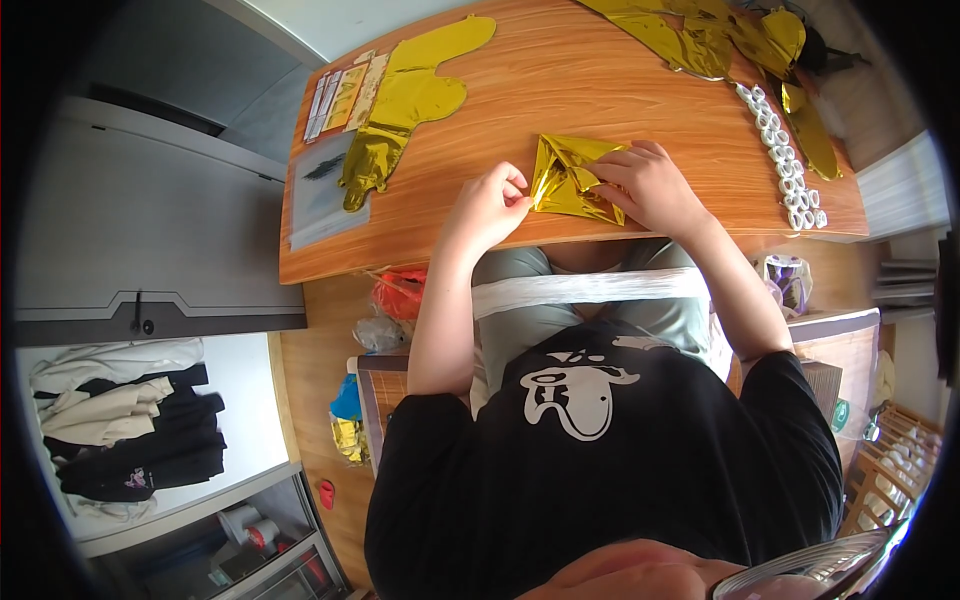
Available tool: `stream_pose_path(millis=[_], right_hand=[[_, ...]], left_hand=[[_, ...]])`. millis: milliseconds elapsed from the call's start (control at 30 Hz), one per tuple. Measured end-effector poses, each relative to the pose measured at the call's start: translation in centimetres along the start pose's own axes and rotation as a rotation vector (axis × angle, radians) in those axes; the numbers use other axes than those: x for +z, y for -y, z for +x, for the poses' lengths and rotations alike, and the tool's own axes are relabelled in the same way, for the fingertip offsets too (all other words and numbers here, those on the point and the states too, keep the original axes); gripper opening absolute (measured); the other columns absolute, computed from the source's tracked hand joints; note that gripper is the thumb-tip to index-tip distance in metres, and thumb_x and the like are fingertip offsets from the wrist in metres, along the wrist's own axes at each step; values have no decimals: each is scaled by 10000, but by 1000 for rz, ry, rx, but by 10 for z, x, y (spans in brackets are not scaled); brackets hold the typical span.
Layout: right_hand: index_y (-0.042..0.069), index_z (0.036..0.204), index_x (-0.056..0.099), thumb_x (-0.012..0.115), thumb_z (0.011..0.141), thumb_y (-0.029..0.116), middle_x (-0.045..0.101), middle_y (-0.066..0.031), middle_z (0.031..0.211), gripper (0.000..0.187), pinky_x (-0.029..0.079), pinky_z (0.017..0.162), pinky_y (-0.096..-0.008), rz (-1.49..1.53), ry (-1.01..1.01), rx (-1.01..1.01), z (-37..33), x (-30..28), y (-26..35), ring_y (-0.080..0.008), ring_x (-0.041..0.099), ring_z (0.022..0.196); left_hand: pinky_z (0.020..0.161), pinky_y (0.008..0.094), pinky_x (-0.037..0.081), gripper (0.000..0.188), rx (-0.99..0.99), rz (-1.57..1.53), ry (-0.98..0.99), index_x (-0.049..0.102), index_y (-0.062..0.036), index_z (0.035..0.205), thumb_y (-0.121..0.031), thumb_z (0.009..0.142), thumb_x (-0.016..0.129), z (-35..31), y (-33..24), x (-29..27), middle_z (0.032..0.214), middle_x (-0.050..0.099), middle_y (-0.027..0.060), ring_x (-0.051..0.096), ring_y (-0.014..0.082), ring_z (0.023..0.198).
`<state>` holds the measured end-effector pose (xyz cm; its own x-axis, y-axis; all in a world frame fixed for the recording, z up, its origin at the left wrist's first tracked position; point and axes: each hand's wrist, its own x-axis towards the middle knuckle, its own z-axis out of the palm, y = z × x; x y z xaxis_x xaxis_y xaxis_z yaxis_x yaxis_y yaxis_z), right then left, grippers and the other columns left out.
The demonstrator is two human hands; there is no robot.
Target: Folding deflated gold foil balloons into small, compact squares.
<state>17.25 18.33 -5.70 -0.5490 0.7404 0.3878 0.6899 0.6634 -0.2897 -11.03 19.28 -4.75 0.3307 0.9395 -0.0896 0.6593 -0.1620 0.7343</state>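
Observation:
A folded gold foil balloon (562,180) lies near the table's front edge, its shiny surface creased into a rough square. At its lower left corner, my left hand (490,210) pinches the foil between thumb and fingertips. My right hand (655,190) rests over the right side of the foil with its fingers bent onto it, hiding part of that edge. To the left lies a flat gold foil balloon (405,100) with rounded lobes, its lower end crumpled. More gold foil balloons (690,40) are heaped at the far right.
Small white coils (775,150) stand in rows along the right of the wooden table (500,100). Packets (340,98) and a clear plastic sleeve (325,200) sit at the left end. A white strip (590,290) crosses my lap. Bags (400,295) hang below the table edge.

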Motion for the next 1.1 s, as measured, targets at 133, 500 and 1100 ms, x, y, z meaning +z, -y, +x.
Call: stream_pose_path(millis=[133, 500, 1100], right_hand=[[82, 1219, 724, 685, 942, 246, 726, -108, 1129, 324, 461, 1003, -431, 24, 30, 10, -1, -2, 0, -313, 657, 1044], [103, 1184, 737, 660, 969, 279, 728, -66, 1058, 288, 464, 986, -413, -17, -35, -45, -2, 4, -2, -276, 658, 969], [98, 1093, 751, 678, 949, 369, 689, -91, 1003, 315, 461, 939, -423, -42, 160, 19, 31, -7, 10, -300, 642, 1005]], left_hand=[[712, 318, 546, 263, -5, -11, -15, 620, -12, 1112, -74, 885, 737, -3, -3, 5, 881, 745, 96, 697, 159, 785], [737, 312, 575, 199, 12, -30, -75, 720, 1, 1040, -72, 860, 761, -3, -5, 9, 887, 759, 98, 710, 156, 763], [659, 339, 583, 111, 455, 272, -372, 751, -62, 932, -81, 832, 795, -4, 14, 29, 846, 725, 77, 725, 219, 732]])
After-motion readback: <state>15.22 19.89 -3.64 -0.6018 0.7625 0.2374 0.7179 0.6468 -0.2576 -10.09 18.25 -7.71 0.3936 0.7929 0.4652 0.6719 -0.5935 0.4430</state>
